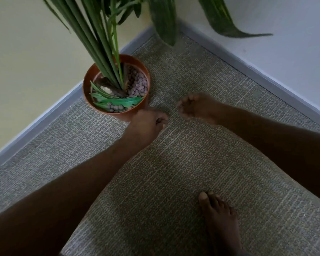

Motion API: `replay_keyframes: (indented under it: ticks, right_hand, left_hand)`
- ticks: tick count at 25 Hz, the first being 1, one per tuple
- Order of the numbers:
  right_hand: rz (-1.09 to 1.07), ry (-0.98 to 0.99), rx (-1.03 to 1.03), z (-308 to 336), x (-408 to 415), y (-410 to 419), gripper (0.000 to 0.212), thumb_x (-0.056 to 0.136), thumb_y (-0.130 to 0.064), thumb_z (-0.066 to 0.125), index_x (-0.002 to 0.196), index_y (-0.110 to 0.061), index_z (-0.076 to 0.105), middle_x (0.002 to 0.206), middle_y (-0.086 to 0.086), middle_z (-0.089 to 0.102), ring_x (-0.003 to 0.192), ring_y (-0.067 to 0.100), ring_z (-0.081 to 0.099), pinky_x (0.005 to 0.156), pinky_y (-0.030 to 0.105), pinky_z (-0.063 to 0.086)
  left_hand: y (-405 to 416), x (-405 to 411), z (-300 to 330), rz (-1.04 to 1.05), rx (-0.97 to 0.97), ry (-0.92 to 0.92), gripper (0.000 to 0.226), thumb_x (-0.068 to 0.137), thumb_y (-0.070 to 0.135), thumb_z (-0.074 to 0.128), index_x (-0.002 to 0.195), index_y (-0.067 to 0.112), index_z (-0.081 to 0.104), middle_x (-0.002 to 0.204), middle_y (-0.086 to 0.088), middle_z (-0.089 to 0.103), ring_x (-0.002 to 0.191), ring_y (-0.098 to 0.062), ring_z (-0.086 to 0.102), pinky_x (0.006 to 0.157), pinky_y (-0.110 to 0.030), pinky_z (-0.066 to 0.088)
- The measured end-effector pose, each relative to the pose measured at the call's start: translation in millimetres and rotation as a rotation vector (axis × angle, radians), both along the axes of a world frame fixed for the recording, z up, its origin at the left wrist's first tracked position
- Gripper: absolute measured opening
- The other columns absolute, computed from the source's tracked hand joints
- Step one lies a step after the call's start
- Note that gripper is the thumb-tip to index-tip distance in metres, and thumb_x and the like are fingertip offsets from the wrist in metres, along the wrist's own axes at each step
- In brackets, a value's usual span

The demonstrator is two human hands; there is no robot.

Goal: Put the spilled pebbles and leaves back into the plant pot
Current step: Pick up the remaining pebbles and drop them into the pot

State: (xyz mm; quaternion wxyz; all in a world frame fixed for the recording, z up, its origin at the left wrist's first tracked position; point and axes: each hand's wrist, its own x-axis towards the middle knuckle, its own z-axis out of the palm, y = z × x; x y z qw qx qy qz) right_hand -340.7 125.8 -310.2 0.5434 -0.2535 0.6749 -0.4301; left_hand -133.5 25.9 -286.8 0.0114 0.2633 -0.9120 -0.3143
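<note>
A terracotta plant pot [85,89] stands on the carpet in the room's corner. Inside it lie pale round pebbles [139,83] on the right and loose green leaves [124,102] across the front. Tall green stems [103,52] rise from its middle. My left hand [148,123] rests on the carpet just right of the pot's front rim, fingers curled shut; nothing shows in them. My right hand [193,106] hovers to the right of it, cupped and blurred, so its contents cannot be made out. No loose pebbles or leaves show on the carpet.
Grey-green carpet [174,172] covers the floor. Grey baseboards [44,117] and two walls meet behind the pot. A large drooping leaf [164,21] hangs above the corner. A bare foot [218,218] stands at the lower right.
</note>
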Motion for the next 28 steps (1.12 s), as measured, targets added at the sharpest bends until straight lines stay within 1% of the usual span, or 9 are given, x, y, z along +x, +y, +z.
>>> replay_keyframes:
  ticks: [3, 4, 8, 11, 14, 18, 20, 24, 28]
  right_hand:
    - [-0.076, -0.299, -0.078, 39.1, 4.0, -25.6, 0.013, 0.091, 0.001, 0.057, 0.097, -0.009, 0.063, 0.085, 0.004, 0.069, 0.073, 0.009, 0.069, 0.07, 0.02, 0.059]
    - [-0.081, -0.351, -0.119, 51.8, 5.0, -33.6, 0.015, 0.092, 0.001, 0.055, 0.095, -0.011, 0.063, 0.084, 0.003, 0.07, 0.074, 0.009, 0.07, 0.072, 0.019, 0.059]
    - [-0.036, -0.477, -0.216, 85.7, 16.4, -58.9, 0.017, 0.092, 0.003, 0.052, 0.095, -0.011, 0.061, 0.084, 0.003, 0.07, 0.076, 0.009, 0.07, 0.068, 0.016, 0.057]
    - [0.056, -0.407, -0.224, 97.0, 34.5, -78.9, 0.016, 0.092, 0.004, 0.055, 0.097, -0.01, 0.061, 0.087, 0.004, 0.068, 0.079, 0.009, 0.07, 0.069, 0.017, 0.057]
    - [0.114, -0.219, -0.187, 98.6, 53.6, -94.9, 0.014, 0.088, 0.004, 0.061, 0.095, -0.008, 0.063, 0.091, 0.009, 0.068, 0.084, 0.015, 0.071, 0.071, 0.02, 0.058]
    - [0.06, -0.071, -0.111, 95.5, 71.9, -103.2, 0.017, 0.086, 0.006, 0.064, 0.102, 0.001, 0.064, 0.102, 0.018, 0.07, 0.092, 0.025, 0.072, 0.073, 0.025, 0.061]
    - [0.052, -0.01, -0.091, 95.9, 75.4, -105.6, 0.021, 0.087, 0.006, 0.063, 0.108, 0.002, 0.064, 0.106, 0.019, 0.069, 0.096, 0.025, 0.071, 0.076, 0.025, 0.061]
    - [0.039, 0.072, -0.092, 99.8, 74.5, -108.5, 0.022, 0.089, 0.006, 0.059, 0.108, -0.002, 0.064, 0.11, 0.017, 0.067, 0.101, 0.02, 0.069, 0.079, 0.025, 0.06]
    - [0.029, 0.073, -0.089, 101.3, 75.6, -107.6, 0.023, 0.088, 0.007, 0.059, 0.107, -0.006, 0.063, 0.112, 0.017, 0.065, 0.099, 0.019, 0.068, 0.078, 0.025, 0.06]
  left_hand:
    - [-7.3, 3.8, 23.8, -0.044, -0.144, 0.112, 0.021, 0.087, 0.017, 0.065, 0.106, 0.017, 0.073, 0.099, -0.005, 0.067, 0.09, -0.022, 0.064, 0.08, -0.032, 0.052]
    - [-10.6, 6.3, 30.1, -0.04, -0.172, 0.147, 0.022, 0.088, 0.019, 0.063, 0.108, 0.016, 0.072, 0.1, -0.006, 0.067, 0.091, -0.023, 0.064, 0.081, -0.032, 0.052]
    - [-25.0, 18.4, 49.8, 0.057, -0.28, 0.259, 0.019, 0.091, 0.018, 0.062, 0.107, 0.012, 0.072, 0.101, -0.006, 0.069, 0.093, -0.02, 0.063, 0.082, -0.021, 0.044]
    - [-39.3, 28.8, 61.2, 0.185, -0.333, 0.289, 0.019, 0.089, 0.013, 0.064, 0.105, 0.01, 0.073, 0.099, -0.009, 0.07, 0.092, -0.022, 0.063, 0.083, -0.02, 0.042]
    - [-49.1, 40.4, 61.9, 0.179, -0.377, 0.22, 0.02, 0.09, 0.016, 0.062, 0.107, 0.013, 0.072, 0.099, -0.009, 0.067, 0.092, -0.022, 0.062, 0.079, -0.017, 0.037]
    - [-56.6, 56.0, 56.3, 0.132, -0.497, 0.036, 0.026, 0.094, 0.017, 0.056, 0.117, 0.014, 0.068, 0.104, -0.014, 0.062, 0.098, -0.033, 0.059, 0.08, -0.043, 0.053]
    - [-59.7, 64.6, 55.8, 0.143, -0.539, -0.02, 0.029, 0.095, 0.019, 0.053, 0.121, 0.015, 0.065, 0.11, -0.014, 0.061, 0.103, -0.036, 0.057, 0.079, -0.048, 0.054]
    - [-66.0, 72.5, 55.8, 0.299, -0.469, 0.023, 0.034, 0.09, 0.016, 0.06, 0.123, 0.016, 0.064, 0.118, -0.013, 0.062, 0.106, -0.034, 0.06, 0.087, -0.039, 0.051]
    - [-74.9, 75.7, 52.4, 0.459, -0.337, 0.139, 0.034, 0.083, 0.015, 0.067, 0.117, 0.017, 0.068, 0.111, -0.007, 0.067, 0.099, -0.024, 0.063, 0.084, -0.023, 0.044]
